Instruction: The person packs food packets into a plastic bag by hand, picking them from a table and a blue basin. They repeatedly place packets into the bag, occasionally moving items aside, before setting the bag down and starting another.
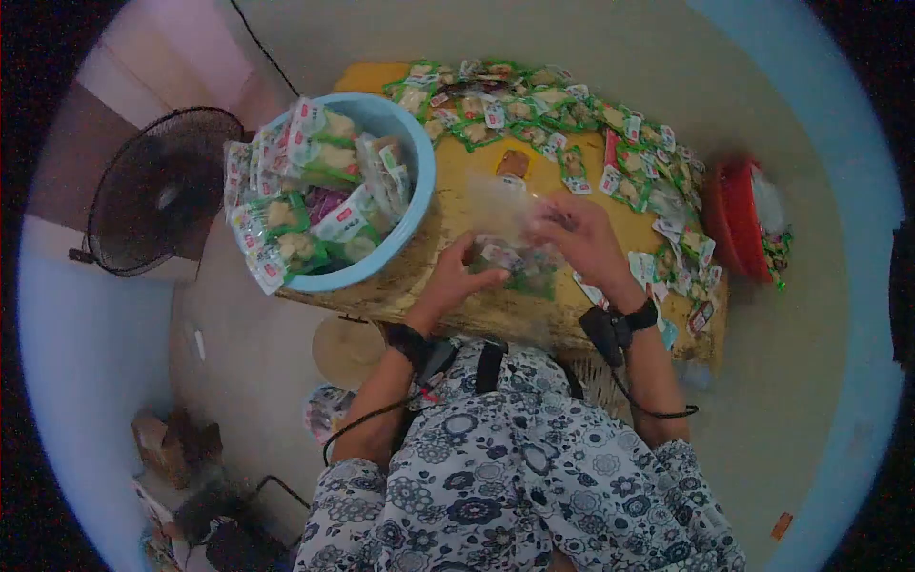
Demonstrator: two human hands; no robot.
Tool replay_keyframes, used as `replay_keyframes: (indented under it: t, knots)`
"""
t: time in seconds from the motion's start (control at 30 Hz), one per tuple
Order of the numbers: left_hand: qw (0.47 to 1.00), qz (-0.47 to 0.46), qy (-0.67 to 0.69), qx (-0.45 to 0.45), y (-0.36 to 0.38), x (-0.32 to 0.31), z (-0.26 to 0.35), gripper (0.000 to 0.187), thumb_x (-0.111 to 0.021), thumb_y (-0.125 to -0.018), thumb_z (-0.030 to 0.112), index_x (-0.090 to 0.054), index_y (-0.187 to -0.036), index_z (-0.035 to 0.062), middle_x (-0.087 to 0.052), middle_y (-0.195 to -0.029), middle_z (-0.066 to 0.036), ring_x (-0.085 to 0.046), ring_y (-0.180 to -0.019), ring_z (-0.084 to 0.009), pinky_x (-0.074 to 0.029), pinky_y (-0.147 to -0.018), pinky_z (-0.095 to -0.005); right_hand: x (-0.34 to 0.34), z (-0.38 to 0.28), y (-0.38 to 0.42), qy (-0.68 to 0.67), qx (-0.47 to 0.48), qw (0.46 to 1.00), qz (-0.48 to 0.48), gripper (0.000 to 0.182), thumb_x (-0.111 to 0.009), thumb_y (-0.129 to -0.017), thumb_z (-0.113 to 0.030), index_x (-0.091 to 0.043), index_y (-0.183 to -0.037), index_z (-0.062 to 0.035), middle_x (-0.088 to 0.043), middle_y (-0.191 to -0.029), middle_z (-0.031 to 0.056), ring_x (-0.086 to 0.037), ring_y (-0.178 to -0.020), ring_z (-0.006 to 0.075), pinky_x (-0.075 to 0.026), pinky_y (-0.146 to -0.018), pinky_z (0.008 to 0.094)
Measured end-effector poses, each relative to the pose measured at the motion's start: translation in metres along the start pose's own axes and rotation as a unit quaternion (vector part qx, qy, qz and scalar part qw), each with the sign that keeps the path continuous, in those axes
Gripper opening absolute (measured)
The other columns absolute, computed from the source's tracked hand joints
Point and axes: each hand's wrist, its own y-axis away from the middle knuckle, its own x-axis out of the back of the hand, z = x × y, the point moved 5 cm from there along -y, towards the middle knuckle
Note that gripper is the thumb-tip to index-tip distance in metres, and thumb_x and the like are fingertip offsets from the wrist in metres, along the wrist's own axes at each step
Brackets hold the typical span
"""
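Note:
A clear plastic bag (498,205) stands blurred between my hands, its lower part over small printed packets (500,254) near the table's front edge. My left hand (459,278) is closed at the bag's lower left side, thumb pointing right. On the other side, my right hand (583,238) has its fingers pinched together beside the bag's upper part; a small dark reddish thing shows at the fingers, too blurred to name. Behind the bag lies a brown-orange packet (514,164) on the yellow tabletop (477,164).
At left, a light blue basin (426,181) is heaped with green-and-white food packets (329,153). More packets (553,105) spread along the table's back and right. A red basin (726,224) stands at right, a black fan (164,195) at far left. Cables hang from both wristbands.

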Motion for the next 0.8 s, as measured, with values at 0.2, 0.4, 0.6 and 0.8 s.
replay_keyframes:
  t: [0.2,0.4,0.6,0.8]
  knots:
    - [0.983,-0.048,0.158,0.078,0.008,-0.018,0.014,0.059,-0.075,-0.079,0.017,-0.049,-0.13,0.0019,-0.061,-0.119,-0.007,-0.056,-0.112,-0.0172,-0.044,-0.098,-0.0343,0.008,-0.014,-0.003,-0.041,-0.073,0.993,0.08,0.021,-0.068,-0.086,-0.016,-0.066,-0.099,0.0008,-0.068,-0.088,0.0055,-0.064,-0.087,0.0117,-0.053,-0.077,0.031]
    - [0.968,-0.019,0.234,0.086,0.025,-0.022,0.002,0.048,-0.069,-0.084,0.02,-0.053,-0.126,0.0027,-0.062,-0.12,-0.007,-0.059,-0.11,-0.0194,-0.046,-0.098,-0.0362,0.013,0.016,0.017,0.006,-0.106,0.988,0.108,0.038,-0.067,-0.087,-0.017,-0.057,-0.119,-0.0003,-0.065,-0.107,0.0071,-0.062,-0.098,0.0143,-0.051,-0.083,0.0287]
    - [0.988,0.048,0.123,0.079,0.028,-0.016,0.032,0.045,-0.069,-0.081,0.011,-0.055,-0.122,0.0,-0.063,-0.113,-0.008,-0.061,-0.101,-0.0149,-0.052,-0.084,-0.0312,-0.023,0.05,0.06,-0.112,-0.102,0.985,0.083,0.072,-0.072,-0.082,-0.011,-0.036,-0.144,-0.0055,-0.049,-0.134,0.007,-0.052,-0.116,0.016,-0.043,-0.098,0.0314]
    - [0.994,0.068,0.069,0.043,0.026,-0.018,0.027,0.051,-0.077,-0.074,0.011,-0.057,-0.12,0.0009,-0.065,-0.108,-0.007,-0.063,-0.096,-0.0165,-0.053,-0.082,-0.0309,-0.024,0.058,0.062,-0.009,-0.086,0.995,0.054,0.07,-0.079,-0.073,-0.013,-0.048,-0.134,-0.0034,-0.054,-0.131,0.0087,-0.053,-0.116,0.0206,-0.043,-0.1,0.0355]
